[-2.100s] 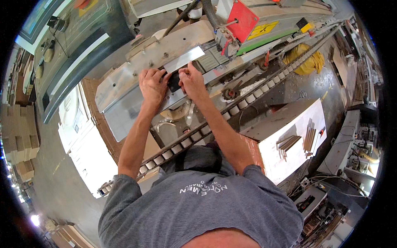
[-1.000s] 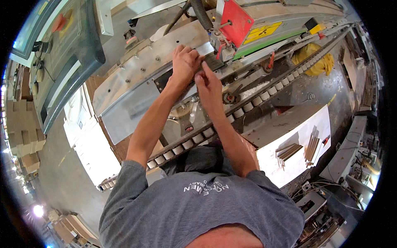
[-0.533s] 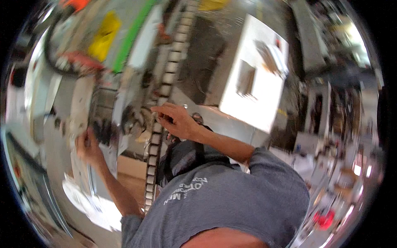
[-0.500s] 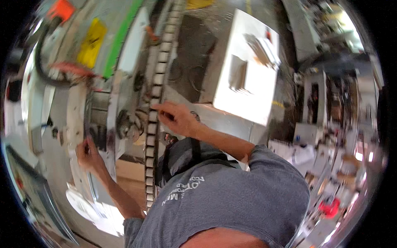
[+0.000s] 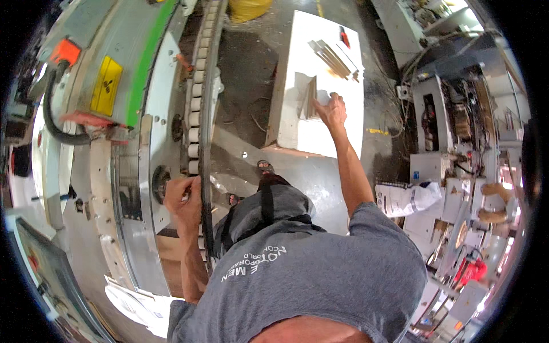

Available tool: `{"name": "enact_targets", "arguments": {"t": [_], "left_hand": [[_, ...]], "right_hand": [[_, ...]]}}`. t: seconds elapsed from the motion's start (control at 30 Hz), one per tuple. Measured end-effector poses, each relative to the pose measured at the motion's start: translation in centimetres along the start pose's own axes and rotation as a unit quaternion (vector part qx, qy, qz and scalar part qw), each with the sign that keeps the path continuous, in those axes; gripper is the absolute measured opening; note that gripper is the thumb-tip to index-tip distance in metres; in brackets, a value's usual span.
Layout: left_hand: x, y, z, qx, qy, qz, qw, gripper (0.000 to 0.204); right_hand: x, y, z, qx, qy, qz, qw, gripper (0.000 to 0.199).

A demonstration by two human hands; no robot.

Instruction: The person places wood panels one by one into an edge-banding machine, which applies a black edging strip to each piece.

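Note:
Over the white tabletop point(image 5: 343, 137) my right hand point(image 5: 333, 113) reaches out, thumb and fingers apart. Its thumb side is close to a small stack of flat strips or panels point(image 5: 309, 97) standing on the table; whether it touches them I cannot tell. Farther back on the same surface lie several long narrow grey strips point(image 5: 331, 59). My left hand point(image 5: 184, 200) is curled closed beside the roller conveyor point(image 5: 194, 120), near its edge rail. What it holds, if anything, is hidden by the fingers.
A machine with a green strip point(image 5: 150, 68), a yellow label point(image 5: 106, 86) and an orange connector point(image 5: 66, 52) runs along the left. A red-and-black tool point(image 5: 344, 37) lies on the table's far end. A yellow bag point(image 5: 250, 8) sits at the back. Cabinets point(image 5: 429, 168) stand right.
My right hand has moved from the conveyor edge out to the right over the white table, and its fingers have spread. My left hand has shifted right, from the machine frame to the conveyor.

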State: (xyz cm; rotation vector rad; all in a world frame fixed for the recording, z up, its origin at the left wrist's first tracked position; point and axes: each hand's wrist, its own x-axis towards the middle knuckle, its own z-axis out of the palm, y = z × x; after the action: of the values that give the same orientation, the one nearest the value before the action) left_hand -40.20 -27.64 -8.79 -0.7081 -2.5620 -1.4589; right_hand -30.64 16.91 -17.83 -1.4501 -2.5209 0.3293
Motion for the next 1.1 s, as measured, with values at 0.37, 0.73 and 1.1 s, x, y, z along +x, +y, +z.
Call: {"name": "enact_targets", "arguments": {"t": [0.37,0.73,1.1], "left_hand": [[-0.6,1.7,-0.7,0.094,0.026,0.046,0.994,0.040],[-3.5,-2.2,-10.1,0.180,0.025,0.079,0.980,0.046],[-2.0,-13.5,-14.0,0.288,0.264,-0.008,0.921,0.030]], "right_hand": [[-6.8,-6.3,-5.9,0.169,-0.109,-0.352,0.914,0.042],[-18.6,-29.9,-4.5,0.274,-0.249,-0.745,0.555,0.058],[-31.5,-38.1,4.7,0.507,-0.567,-0.352,0.546,0.049]]}}
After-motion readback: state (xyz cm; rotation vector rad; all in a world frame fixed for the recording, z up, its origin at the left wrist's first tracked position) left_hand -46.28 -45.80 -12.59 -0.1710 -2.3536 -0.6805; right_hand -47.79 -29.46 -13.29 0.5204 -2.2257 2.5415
